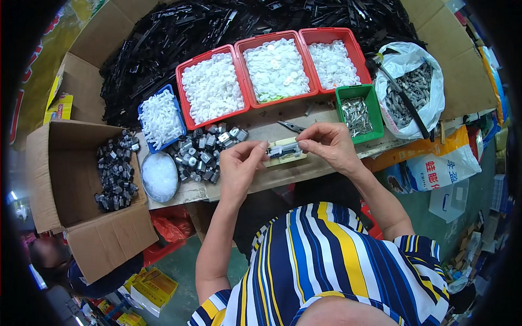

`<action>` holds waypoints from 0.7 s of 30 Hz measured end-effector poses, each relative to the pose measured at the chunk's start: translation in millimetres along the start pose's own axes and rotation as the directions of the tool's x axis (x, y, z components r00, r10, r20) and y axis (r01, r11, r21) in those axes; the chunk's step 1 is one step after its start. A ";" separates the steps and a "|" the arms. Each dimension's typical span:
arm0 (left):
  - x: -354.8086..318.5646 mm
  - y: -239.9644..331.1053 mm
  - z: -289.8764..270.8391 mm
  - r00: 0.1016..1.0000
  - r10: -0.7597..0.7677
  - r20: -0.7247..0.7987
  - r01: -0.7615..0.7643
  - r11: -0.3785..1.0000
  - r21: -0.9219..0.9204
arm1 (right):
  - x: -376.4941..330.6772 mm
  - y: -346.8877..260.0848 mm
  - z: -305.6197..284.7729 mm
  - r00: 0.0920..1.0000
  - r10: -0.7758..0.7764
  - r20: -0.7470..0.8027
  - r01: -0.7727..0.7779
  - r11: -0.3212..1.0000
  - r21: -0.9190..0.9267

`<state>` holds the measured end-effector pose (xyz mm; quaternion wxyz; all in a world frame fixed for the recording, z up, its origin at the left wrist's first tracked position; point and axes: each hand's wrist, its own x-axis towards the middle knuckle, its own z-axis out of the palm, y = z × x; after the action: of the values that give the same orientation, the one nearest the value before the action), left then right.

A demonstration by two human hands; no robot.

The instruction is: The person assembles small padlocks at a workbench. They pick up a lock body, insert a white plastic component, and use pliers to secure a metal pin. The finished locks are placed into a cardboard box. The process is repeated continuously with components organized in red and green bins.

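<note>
Seen from the head camera, both hands meet over the front edge of a wooden workbench [304,171], where a pale block-shaped fixture [284,154] sits so a part can be steadied at working height. The left hand [239,165] has its thumb and forefinger pinched nearly closed on the left end of a small grey-and-white assembly [280,150] lying on the fixture; the right hand [329,145] has its fingertips drawn together on the other end, so the piece is braced from both sides, though what exactly lies under the fingertips is too small to tell. Supplies are fanned out within arm's reach: three red trays [212,87] of white round parts across the back, a blue tray [159,117] of white pegs to the left, a green tray [357,113] of small metal pieces to the right, and a white bag [410,87] of grey cylinders beyond it with a dark tool handle resting across its mouth. A loose heap of grey parts [204,152] lies just beside the left hand, with a round dish [159,176] of white bits next to it. Further left, an open cardboard box [70,185] holds similar dark grey pieces, and a mass of black plastic strips [261,19] fills the back. Small pliers [291,126] lie on the bench just behind the fixture.
</note>
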<state>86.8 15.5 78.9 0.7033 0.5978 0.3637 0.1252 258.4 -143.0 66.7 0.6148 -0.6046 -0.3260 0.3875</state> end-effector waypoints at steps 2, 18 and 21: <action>-1.3 -5.4 3.0 0.951 0.307 -0.040 -0.285 0.920 0.268 | 1.0 6.2 -4.8 0.998 0.061 -0.029 -0.059 0.997 0.048; 6.3 -27.5 7.4 0.799 0.590 0.111 -0.514 0.577 0.634 | 3.1 23.5 5.1 0.993 0.116 -0.037 -0.117 0.993 -0.031; 7.2 -29.7 7.6 0.778 0.615 0.133 -0.548 0.559 0.623 | 7.3 27.1 2.9 0.993 0.121 -0.012 -0.122 0.983 -0.139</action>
<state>89.3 6.6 48.8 0.3604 0.8759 0.2004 0.2503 257.3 -136.0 39.4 0.5469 -0.6654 -0.3137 0.3997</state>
